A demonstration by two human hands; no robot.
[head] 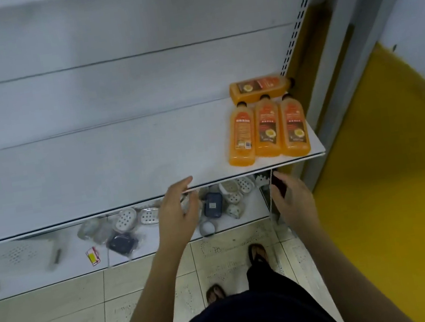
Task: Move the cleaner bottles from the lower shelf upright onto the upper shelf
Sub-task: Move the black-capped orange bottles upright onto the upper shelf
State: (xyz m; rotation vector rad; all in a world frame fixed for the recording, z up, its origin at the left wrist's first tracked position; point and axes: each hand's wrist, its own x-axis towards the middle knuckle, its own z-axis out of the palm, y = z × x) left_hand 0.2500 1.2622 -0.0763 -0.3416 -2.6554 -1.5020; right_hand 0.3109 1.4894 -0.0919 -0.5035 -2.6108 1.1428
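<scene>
Head view: four orange cleaner bottles [266, 130] lie flat on the shelf [97, 172] at two o'clock, none lifted yet; next comes a reach and grasp, I'd say. The left hand [179, 212] has straight fingers, loosely together, at the shelf lip. The right hand [292, 204] curls by something dark; I can't tell if it grips it.

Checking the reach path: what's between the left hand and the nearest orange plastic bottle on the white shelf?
Nothing: in the head view only bare white shelf board separates the left hand from the leftmost orange plastic bottle.
</scene>
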